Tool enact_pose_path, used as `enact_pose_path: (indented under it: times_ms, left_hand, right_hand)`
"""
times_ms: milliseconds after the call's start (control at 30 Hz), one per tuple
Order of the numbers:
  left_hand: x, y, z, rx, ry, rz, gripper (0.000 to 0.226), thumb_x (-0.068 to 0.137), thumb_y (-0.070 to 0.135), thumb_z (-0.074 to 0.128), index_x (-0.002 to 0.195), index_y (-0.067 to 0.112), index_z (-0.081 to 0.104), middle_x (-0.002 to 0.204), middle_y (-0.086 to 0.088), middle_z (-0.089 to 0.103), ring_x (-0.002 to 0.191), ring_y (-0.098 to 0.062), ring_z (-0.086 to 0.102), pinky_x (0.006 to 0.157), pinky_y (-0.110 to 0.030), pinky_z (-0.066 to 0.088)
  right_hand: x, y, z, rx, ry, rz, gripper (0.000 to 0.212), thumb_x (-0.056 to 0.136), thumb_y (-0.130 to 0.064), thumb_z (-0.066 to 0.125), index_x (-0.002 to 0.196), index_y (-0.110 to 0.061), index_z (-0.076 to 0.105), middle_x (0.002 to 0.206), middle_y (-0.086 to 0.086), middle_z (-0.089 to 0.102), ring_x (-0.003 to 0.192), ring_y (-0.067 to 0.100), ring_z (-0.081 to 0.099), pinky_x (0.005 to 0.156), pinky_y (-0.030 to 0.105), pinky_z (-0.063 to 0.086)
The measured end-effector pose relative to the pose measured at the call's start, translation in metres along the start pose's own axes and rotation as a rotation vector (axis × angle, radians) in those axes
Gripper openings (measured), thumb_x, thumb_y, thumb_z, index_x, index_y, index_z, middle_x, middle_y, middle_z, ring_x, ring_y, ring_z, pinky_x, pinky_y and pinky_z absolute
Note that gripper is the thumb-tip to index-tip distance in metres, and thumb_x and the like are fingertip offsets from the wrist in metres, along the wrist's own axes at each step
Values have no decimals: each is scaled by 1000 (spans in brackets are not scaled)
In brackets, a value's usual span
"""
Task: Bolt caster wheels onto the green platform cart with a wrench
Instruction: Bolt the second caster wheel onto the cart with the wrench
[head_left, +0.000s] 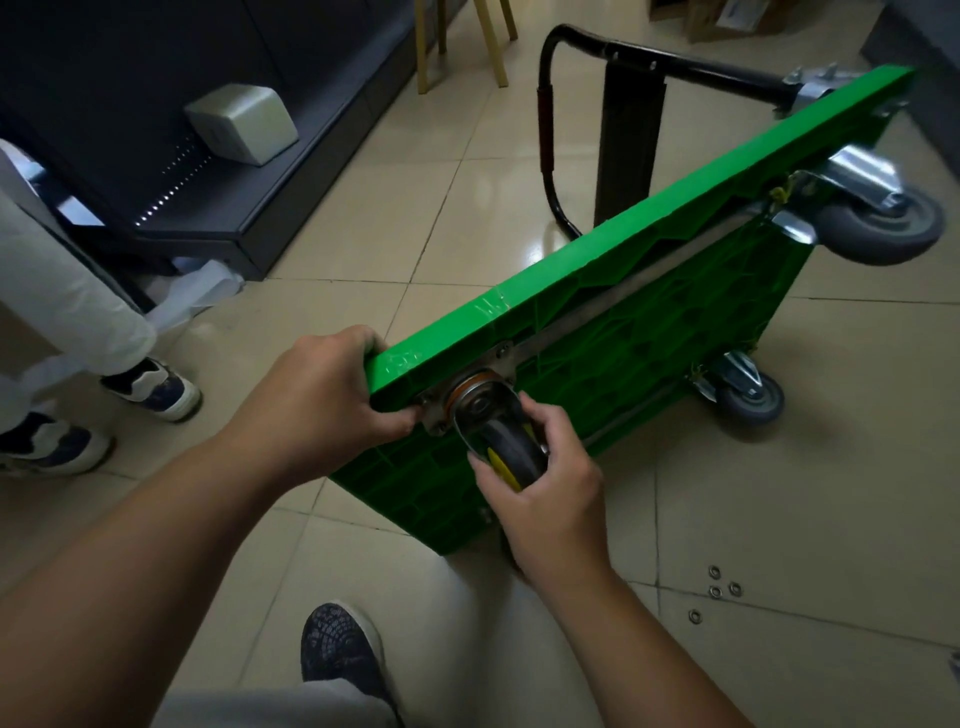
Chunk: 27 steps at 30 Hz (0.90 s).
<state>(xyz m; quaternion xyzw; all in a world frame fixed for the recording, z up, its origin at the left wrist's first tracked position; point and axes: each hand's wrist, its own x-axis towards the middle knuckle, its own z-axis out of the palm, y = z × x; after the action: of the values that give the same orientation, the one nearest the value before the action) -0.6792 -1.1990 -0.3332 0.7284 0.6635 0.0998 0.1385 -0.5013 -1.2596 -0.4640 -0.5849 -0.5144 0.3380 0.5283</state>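
The green platform cart (613, 343) stands tilted on its long edge on the tiled floor, ribbed underside facing me. My left hand (332, 400) grips its near upper corner. My right hand (540, 467) is wrapped around a black caster wheel (511, 452) with a yellow hub, whose metal plate sits against the cart's underside by that corner. Two grey casters are mounted at the far end, one high (883, 218) and one low (748, 395). The black handle (550, 130) is folded behind the platform. No wrench is in view.
Several small washers or nuts (719, 587) lie on the tiles at the lower right. Another person's legs and shoes (150, 387) stand at the left. A dark shelf unit (218, 171) carries a grey box. My shoe (340, 649) is at the bottom. Wooden chair legs (488, 41) stand at the back.
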Motion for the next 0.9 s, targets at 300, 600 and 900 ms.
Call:
enact_pose_path:
  times_ms: [300,600,900]
  left_hand:
    - [-16,41,14,53,62,-26,41,78,41,84,107,18,67,72,4,61,66,-11,59,52,-30,42]
    - [-35,77,31,64,99,-12,39,82,44,78,104,20,58,76,2,60,66,-14,56,53,-32,42]
    - [-54,92,38,81,91,159,90,88,33,74,158,45,18,102,2,63,82,-26,65,67,-36,52]
  right_hand:
    - [29,8,-55,-79,-168,-139,63,75,-20,86,132,-24,60,127,-9,65,119,6,60,100,33,53]
    - [34,20,-93,-124,-199,-144,60,72,-27,88,126,-29,63,119,-12,64,109,0,60,93,16,49]
    - [16,44,-119,44,-218,127,94,59,-38,96,140,-34,47,125,-15,60,113,-4,60,93,12,49]
